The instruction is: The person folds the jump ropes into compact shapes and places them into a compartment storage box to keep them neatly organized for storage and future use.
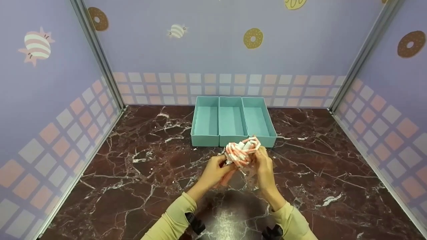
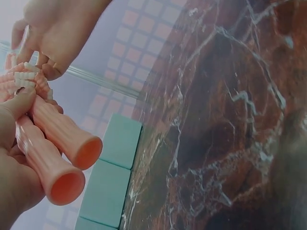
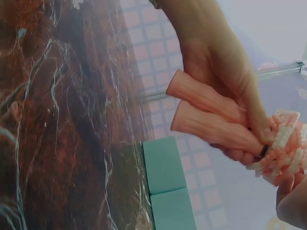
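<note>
A beaded jump rope (image 1: pixel 237 155), pink and white, is bundled up between both hands above the table. Its two pink handles (image 3: pixel 211 125) lie side by side, their hollow flared ends pointing away from the bundle. My left hand (image 1: pixel 213 171) grips the handles near the beads, its thumb across them. At the other side of the bundle, the right hand (image 1: pixel 265 166) pinches the beaded cord with its fingertips. A small black piece (image 3: pixel 264 151) shows where the handles meet the beads. Two white end pieces (image 1: pixel 244 145) stick out at the top of the bundle.
Three teal bins (image 1: pixel 205 140) stand side by side at the back of the dark marbled table (image 1: pixel 133 186), just beyond the hands. Patterned panels (image 1: pixel 206 53) enclose the table at the back and on both sides.
</note>
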`<action>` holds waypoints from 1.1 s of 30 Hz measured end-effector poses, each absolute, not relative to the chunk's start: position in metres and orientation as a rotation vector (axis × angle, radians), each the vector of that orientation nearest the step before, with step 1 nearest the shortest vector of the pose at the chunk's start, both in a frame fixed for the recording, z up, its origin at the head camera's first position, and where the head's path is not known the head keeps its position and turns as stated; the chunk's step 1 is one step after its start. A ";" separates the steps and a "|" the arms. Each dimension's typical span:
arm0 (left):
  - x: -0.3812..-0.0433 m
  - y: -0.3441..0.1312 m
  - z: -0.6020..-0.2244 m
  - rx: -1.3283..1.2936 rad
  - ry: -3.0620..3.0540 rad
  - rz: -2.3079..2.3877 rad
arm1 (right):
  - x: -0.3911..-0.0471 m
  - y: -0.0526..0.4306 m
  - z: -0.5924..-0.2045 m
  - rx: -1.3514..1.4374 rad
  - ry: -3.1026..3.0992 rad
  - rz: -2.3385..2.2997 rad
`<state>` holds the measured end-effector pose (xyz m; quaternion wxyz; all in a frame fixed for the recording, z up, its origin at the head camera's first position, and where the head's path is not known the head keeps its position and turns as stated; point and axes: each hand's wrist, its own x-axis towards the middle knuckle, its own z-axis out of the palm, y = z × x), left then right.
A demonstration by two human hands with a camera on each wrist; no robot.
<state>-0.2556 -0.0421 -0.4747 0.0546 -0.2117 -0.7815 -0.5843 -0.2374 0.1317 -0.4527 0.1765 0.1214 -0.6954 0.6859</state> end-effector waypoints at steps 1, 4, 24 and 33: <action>-0.256 -0.042 -0.475 -0.639 -2.381 -1.745 | -0.238 0.131 -0.453 0.314 -1.968 1.965; -0.257 -0.043 -0.478 -0.630 -2.397 -1.666 | -0.238 0.131 -0.452 0.209 -1.994 1.994; -0.258 -0.047 -0.482 -0.609 -2.363 -1.849 | -0.236 0.135 -0.451 0.281 -1.698 2.356; -0.247 -0.049 -0.464 -0.629 -2.408 -1.915 | -0.237 0.138 -0.453 0.406 -1.767 2.200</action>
